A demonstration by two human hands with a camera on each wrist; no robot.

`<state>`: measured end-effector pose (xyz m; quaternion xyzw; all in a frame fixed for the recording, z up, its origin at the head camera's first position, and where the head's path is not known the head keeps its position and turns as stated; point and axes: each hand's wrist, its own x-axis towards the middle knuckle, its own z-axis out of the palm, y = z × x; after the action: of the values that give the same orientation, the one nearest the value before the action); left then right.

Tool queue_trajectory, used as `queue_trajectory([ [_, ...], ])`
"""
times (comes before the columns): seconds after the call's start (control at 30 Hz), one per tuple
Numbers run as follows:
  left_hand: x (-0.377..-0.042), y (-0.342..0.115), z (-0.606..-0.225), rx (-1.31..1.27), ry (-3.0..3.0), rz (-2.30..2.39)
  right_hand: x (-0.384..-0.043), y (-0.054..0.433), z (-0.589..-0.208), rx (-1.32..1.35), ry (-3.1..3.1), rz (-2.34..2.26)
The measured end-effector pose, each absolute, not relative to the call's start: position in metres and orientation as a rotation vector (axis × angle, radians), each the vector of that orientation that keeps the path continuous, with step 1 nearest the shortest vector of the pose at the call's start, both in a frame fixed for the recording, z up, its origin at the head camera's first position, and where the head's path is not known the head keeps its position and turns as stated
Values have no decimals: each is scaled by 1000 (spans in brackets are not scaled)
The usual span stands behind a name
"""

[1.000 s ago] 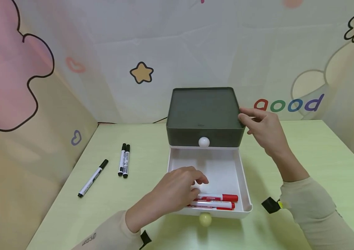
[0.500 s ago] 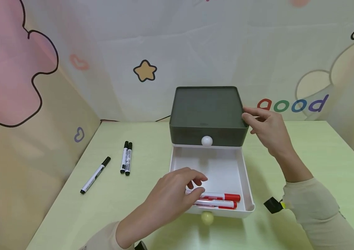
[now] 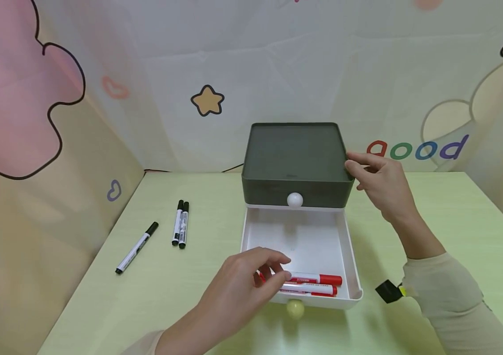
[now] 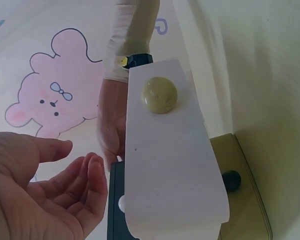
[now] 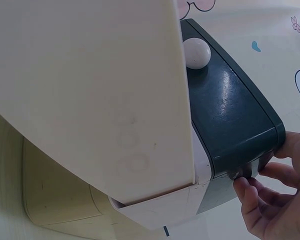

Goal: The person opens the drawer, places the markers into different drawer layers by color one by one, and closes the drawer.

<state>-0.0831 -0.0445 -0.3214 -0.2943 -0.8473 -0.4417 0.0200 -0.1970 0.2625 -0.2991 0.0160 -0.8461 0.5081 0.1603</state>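
Note:
In the head view, my left hand [image 3: 247, 283] hovers over the front left of a pulled-out white drawer [image 3: 352, 264]. Its fingers are loosely bent; the left wrist view shows nothing between thumb and fingertips. Beneath and beside it, red-capped markers [image 3: 318, 278] lie along the drawer's front, partly hidden by the hand. The drawer's front carries a pale green knob [image 3: 295, 309]. My right hand [image 3: 382, 185] touches the right side of the dark green top unit [image 3: 296, 153] with thumb and fingers. A white knob [image 3: 295, 199] sits on that unit's front.
Two black-capped markers [image 3: 180, 224] lie side by side on the pale green table [image 3: 216, 197], left of the drawers. Another black-capped marker [image 3: 137, 248] lies slanted farther left. A beige lower drawer [image 4: 245, 185] with a dark knob shows in the left wrist view. A printed cloth [image 3: 278, 74] hangs behind.
My left hand has shifted down and slightly left over the drawer, uncovering more of its floor. The right hand stays on the unit's side. The head view has shifted slightly.

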Motion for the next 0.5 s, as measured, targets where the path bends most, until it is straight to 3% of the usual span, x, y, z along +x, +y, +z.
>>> queue_trajectory([
  [0.5,-64,-54,-332,-942,-2707,-1553,-196,261,-299,45,-2412,1457],
])
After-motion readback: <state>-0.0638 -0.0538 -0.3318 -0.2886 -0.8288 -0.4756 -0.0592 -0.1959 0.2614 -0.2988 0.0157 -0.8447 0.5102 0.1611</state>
